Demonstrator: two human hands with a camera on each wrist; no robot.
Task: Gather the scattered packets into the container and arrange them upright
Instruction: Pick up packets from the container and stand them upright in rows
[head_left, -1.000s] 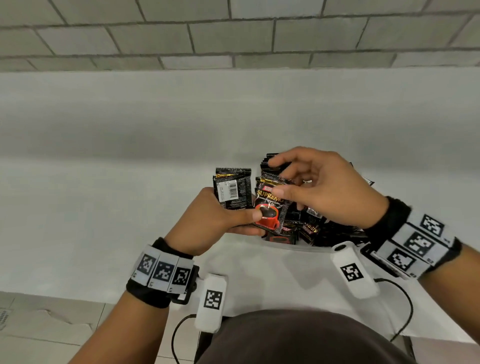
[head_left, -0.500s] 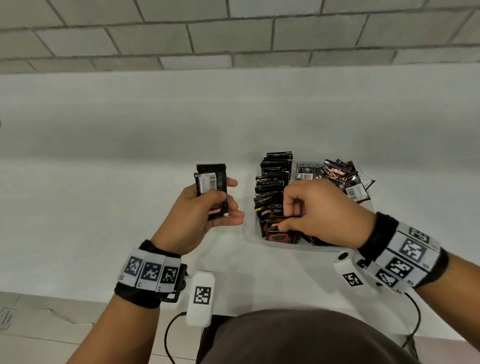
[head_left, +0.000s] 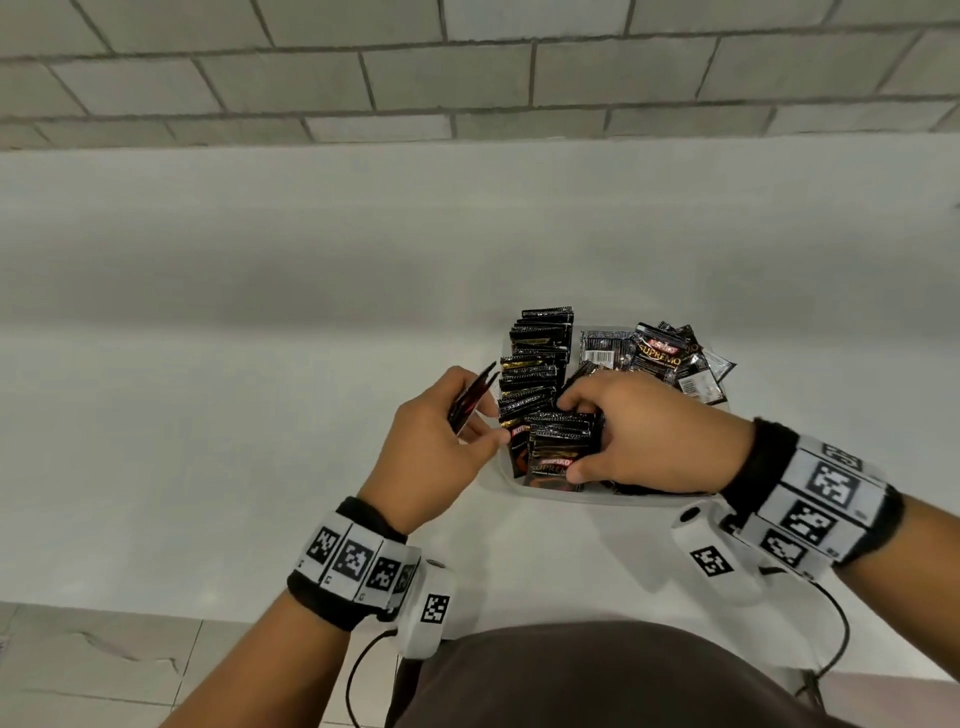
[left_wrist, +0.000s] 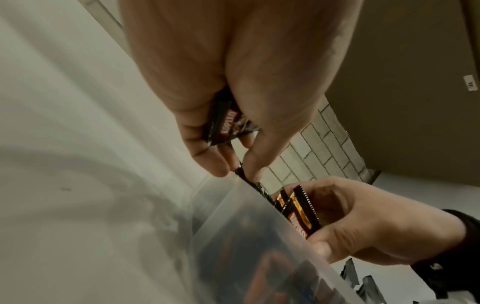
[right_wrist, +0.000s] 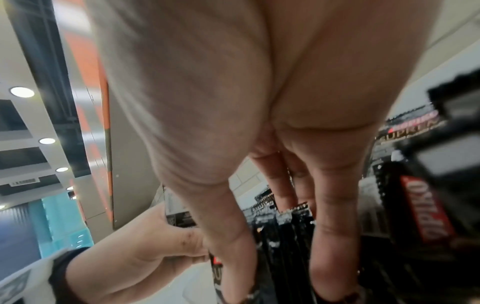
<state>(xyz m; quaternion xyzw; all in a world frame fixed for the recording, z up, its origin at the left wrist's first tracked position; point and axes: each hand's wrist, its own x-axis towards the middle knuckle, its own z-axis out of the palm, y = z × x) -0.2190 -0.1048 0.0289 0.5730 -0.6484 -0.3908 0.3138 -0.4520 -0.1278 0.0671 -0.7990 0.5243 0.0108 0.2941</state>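
Observation:
A clear plastic container (head_left: 602, 496) stands on the white counter, right of centre. Inside, a row of black coffee packets (head_left: 535, 374) stands upright along its left side. Loose packets (head_left: 660, 356) lie in a heap at its back right. My right hand (head_left: 587, 436) is inside the container and grips the front few upright packets (head_left: 558, 447) between thumb and fingers. My left hand (head_left: 467, 415) pinches one black-and-red packet (head_left: 470, 397) edge-on, just left of the container's rim. The left wrist view shows that packet (left_wrist: 228, 127) between thumb and fingers, beside the container wall (left_wrist: 246, 236).
The white counter (head_left: 260, 415) runs wide to the left and back to a grey tiled wall (head_left: 467, 78). Its front edge is close to my body, with floor tiles (head_left: 78, 675) below at the left. Cables hang from both wrist cameras.
My left hand has turned its packet from face-up to edge-on and brought it right to the container's left rim. The right hand stays in the container, now holding the front upright packets.

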